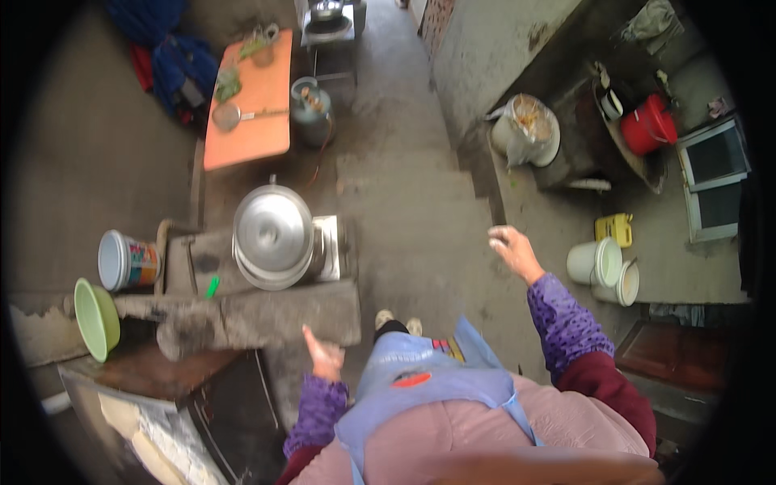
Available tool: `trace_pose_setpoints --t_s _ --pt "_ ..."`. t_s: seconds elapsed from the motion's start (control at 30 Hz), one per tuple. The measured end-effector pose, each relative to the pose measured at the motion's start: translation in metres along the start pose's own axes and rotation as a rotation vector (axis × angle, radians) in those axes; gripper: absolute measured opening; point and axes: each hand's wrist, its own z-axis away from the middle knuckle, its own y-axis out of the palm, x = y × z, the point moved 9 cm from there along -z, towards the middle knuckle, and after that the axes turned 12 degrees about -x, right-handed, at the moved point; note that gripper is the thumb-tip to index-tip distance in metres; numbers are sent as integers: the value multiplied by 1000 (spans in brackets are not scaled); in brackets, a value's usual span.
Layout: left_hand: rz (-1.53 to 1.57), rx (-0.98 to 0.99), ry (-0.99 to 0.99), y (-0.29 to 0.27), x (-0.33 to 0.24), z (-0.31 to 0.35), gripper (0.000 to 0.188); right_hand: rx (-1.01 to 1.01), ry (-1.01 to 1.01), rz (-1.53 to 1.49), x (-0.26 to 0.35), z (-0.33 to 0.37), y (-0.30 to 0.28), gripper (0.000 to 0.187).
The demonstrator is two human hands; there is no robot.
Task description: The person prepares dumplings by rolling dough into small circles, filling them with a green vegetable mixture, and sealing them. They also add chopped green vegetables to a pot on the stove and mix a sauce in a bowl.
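Note:
My left hand (326, 357) is held low beside the stone ledge (283, 318), one finger stretched out and nothing in it. My right hand (518, 254) is out to the right over the floor, its fingers loosely bent, whitish at the tips and empty. Purple patterned sleeves cover both forearms. The nearest large thing to my left hand is a lidded silver pot (273, 230) on a stove (330, 246). On the ledge beside the pot lies a small bright green object (212, 287). A blue apron (428, 378) hangs down my front.
An orange table (267, 137) with a strainer (227, 117) stands ahead left, beside a gas cylinder (313, 121). Left are a white bucket (118, 260) and a green basin (96, 320). White buckets (588, 262), a yellow jug (616, 229) and a red bucket (647, 128) stand right.

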Motion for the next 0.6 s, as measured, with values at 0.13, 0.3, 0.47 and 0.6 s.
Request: trace_pose_setpoints --t_s 0.13,0.3,0.47,0.6 --pt "233 40 117 29 -13 17 78 44 158 169 -114 -73 -39 26" --pt "165 -448 110 13 -15 34 91 -33 423 206 -250 -146 -80 27" --pt "221 -603 42 35 -12 65 86 81 380 269 -307 -274 -68 28" --pt "232 -675 18 113 10 12 84 96 243 224 -334 -443 -21 28"
